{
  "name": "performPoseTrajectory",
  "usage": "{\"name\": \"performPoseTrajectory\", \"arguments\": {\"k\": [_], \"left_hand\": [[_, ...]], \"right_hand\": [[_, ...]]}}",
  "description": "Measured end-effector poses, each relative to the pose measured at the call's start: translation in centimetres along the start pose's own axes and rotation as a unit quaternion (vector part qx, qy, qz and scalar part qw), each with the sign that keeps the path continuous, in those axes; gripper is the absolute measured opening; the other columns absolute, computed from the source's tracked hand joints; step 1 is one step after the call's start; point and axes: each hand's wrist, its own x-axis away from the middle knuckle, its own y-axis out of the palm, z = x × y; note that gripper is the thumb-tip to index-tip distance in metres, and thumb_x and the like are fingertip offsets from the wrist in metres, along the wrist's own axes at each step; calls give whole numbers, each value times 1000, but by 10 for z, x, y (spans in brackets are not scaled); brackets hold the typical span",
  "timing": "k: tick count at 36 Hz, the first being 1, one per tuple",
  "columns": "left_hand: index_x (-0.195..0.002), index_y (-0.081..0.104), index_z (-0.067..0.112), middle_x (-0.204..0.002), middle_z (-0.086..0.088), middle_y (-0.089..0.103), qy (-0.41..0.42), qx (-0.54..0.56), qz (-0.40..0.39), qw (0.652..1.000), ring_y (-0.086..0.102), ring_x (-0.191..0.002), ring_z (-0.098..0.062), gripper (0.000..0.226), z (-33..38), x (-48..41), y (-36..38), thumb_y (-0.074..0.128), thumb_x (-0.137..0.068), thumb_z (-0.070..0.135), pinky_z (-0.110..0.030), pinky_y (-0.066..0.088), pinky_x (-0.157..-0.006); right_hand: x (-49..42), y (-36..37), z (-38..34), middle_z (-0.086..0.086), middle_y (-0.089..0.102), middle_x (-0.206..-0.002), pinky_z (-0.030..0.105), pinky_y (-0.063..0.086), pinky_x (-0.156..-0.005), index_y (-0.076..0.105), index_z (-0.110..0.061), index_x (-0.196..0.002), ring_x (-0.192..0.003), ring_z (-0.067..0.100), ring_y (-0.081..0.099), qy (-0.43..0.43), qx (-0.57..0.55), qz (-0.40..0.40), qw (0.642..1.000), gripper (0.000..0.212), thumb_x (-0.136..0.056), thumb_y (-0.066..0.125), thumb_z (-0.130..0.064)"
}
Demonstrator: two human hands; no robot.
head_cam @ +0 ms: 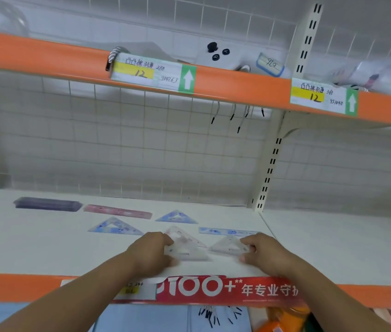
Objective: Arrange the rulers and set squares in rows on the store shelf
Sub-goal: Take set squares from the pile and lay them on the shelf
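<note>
On the white shelf (46,248) my left hand (151,252) pinches the left corner of a clear pinkish set square (187,248). My right hand (264,252) pinches the right corner of a second clear set square (228,245) beside it. Behind them lie a blue ruler (228,231), two blue set squares (115,226) (177,216), a pink ruler (118,211) and a dark purple stack of rulers (47,203) at the back left.
An orange-edged upper shelf (237,89) with price labels hangs overhead. A slotted upright post (270,168) divides the shelf from the bay on the right. A red banner (213,289) covers the front edge. A wire grid backs the shelf.
</note>
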Motion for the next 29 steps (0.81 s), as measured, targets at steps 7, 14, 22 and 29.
{"name": "performPoseTrajectory", "arguments": {"k": [7, 14, 22, 29], "left_hand": [[-132, 55, 26, -136, 5, 54, 2, 0, -22, 1000, 53, -120, -15, 52, 1, -11, 6, 66, -85, 43, -26, 41, -101], [-133, 56, 24, -137, 6, 53, 8, -18, -29, 999, 51, -121, -14, 49, -2, -13, 1, 64, -87, 41, -26, 39, -103], [-132, 55, 26, -136, 6, 53, 7, -5, -32, 999, 51, -120, -13, 57, -7, -12, 3, 70, -81, 46, -26, 40, -102], [-131, 57, 26, -137, 6, 53, 8, 10, -32, 999, 51, -122, -14, 61, -10, -11, 5, 74, -76, 48, -30, 42, -103]], "right_hand": [[-9, 3, 27, -12, 50, -71, 17, 34, -55, 66, -32, -95, -62, 2, 47, 7, -20, -26, 999, 6, -89, 65, -33], [-14, 7, 34, -10, 61, -91, 19, 47, -69, 62, -21, -124, -79, 6, 60, 32, -40, -48, 998, 39, -87, 68, -31], [-16, 10, 37, -4, 64, -113, 23, 52, -81, 56, -22, -134, -86, 7, 64, 39, -71, -75, 994, 50, -85, 70, -26], [-13, 11, 40, -1, 63, -120, 31, 54, -90, 49, -22, -138, -91, 9, 67, 54, -102, -80, 990, 63, -81, 75, -28]]}}
